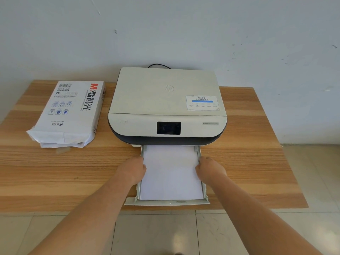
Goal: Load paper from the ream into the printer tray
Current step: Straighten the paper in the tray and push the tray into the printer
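Observation:
A white printer (166, 100) with a dark lower band sits at the back middle of the wooden table. Its paper tray (165, 202) is pulled out toward me, past the table's front edge. A stack of white paper (171, 173) lies flat in the tray. My left hand (133, 169) presses against the stack's left edge and the tray's left side. My right hand (209, 169) presses against the right edge in the same way. The opened paper ream (70, 111) in a white wrapper lies to the left of the printer, its torn end facing me.
The wooden table (248, 162) stands against a pale wall (165, 34). A black cable (159, 65) loops behind the printer. Tiled floor (156, 234) shows below the table's front edge and at the right.

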Tool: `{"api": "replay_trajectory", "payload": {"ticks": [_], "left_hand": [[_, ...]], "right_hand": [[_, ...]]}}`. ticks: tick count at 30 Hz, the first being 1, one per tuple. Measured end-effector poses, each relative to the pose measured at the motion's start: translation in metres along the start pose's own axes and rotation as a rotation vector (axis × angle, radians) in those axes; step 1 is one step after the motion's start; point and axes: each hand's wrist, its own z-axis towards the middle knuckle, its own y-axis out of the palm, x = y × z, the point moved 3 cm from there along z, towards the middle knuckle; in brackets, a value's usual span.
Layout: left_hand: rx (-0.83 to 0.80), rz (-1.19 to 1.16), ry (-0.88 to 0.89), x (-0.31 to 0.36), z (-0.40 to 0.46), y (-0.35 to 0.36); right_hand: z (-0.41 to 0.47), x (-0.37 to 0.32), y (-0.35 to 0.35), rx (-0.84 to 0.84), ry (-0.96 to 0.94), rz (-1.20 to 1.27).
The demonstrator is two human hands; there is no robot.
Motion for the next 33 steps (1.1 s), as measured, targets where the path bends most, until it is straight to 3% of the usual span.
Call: {"api": "replay_trajectory", "payload": {"ticks": [8, 14, 24, 33], "left_hand": [[0.088, 0.044, 0.059, 0.005, -0.023, -0.012], [0.231, 0.147, 0.277, 0.003, -0.042, -0.005], [0.197, 0.368, 0.348, -0.001, -0.083, 0.036], [0.159, 0.324, 0.311, -0.006, -0.094, 0.054]], "right_hand": [[-0.022, 0.003, -0.007, 0.123, -0.130, -0.058], [-0.045, 0.007, 0.003, 0.180, -0.305, -0.075], [-0.083, 0.003, 0.029, 0.152, -0.459, -0.141], [-0.087, 0.004, 0.052, 0.188, -0.474, -0.173]]}}
